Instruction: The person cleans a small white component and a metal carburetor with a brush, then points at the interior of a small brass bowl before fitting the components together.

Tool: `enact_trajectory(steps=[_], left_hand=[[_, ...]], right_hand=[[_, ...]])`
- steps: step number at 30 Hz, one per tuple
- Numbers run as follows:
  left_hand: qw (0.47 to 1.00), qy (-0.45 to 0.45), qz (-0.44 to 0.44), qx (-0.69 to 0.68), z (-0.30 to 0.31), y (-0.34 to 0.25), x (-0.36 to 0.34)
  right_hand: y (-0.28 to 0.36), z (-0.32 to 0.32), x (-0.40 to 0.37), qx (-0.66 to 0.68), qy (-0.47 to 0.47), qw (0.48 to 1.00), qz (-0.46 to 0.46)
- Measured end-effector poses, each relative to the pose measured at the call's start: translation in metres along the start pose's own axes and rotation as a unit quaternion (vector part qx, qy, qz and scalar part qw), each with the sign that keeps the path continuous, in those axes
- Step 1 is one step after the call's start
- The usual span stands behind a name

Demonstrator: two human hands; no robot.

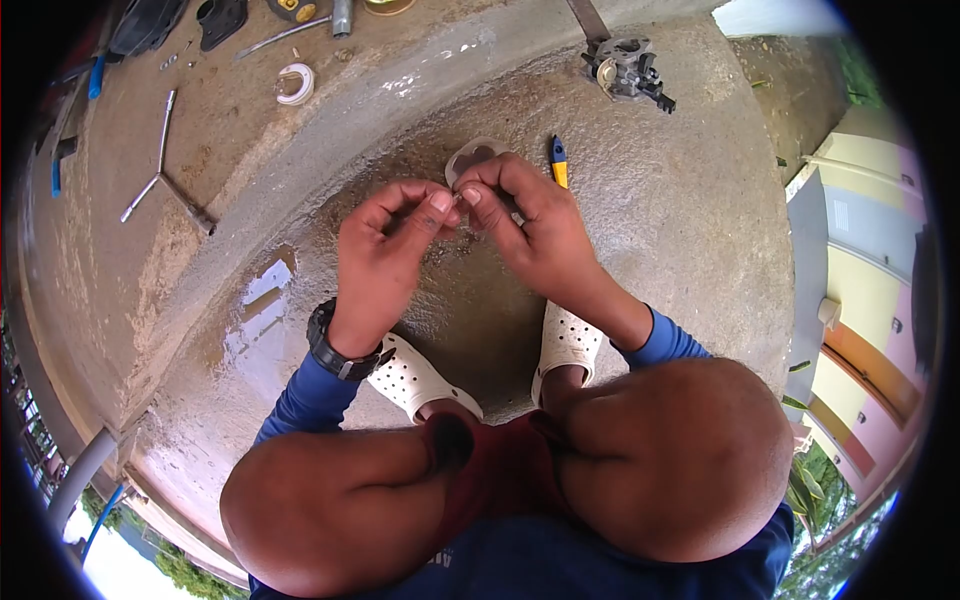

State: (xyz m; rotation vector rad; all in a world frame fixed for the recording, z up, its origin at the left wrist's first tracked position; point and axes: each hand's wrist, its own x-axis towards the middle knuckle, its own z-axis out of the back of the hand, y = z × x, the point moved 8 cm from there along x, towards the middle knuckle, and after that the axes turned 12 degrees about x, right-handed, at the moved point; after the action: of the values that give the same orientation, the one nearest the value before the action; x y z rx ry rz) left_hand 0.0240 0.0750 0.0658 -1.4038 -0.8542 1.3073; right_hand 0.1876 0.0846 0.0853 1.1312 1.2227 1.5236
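My left hand (385, 250) and my right hand (530, 225) meet fingertip to fingertip over the wet concrete, both pinched closed. Something tiny sits between the thumbs and forefingers, too small to name. Just behind the fingers lies a pale round lid-like piece (474, 155), partly covered by my right hand. A screwdriver or similar tool with a blue and yellow handle (559, 162) rests beyond my right hand. Farther off, at the upper right, is a metal carburetor-like part (628, 72).
A Y-shaped wrench (160, 175) lies on the raised concrete at left, near a white ring (295, 84). Dark parts and a metal tube (342, 18) are along the top edge. My white clogs (410, 378) stand below my hands.
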Motion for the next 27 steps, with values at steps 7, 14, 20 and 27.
enact_trajectory(steps=[7,14,20,27], left_hand=[[0.991,0.017,0.062,-0.113,-0.004,0.009,0.0],[0.998,-0.033,-0.026,0.04,0.001,-0.005,-0.003],[0.995,-0.061,-0.036,0.075,0.001,-0.008,-0.007],[0.993,-0.077,-0.067,0.054,0.0,-0.012,-0.007]], right_hand=[[0.009,0.0,-0.001,-0.019,-0.017,0.999,0.043],[0.003,-0.001,0.0,0.043,-0.01,0.998,-0.043],[0.001,0.0,0.001,-0.014,-0.01,0.999,-0.037],[0.004,-0.002,0.001,0.016,-0.01,1.0,-0.024]])
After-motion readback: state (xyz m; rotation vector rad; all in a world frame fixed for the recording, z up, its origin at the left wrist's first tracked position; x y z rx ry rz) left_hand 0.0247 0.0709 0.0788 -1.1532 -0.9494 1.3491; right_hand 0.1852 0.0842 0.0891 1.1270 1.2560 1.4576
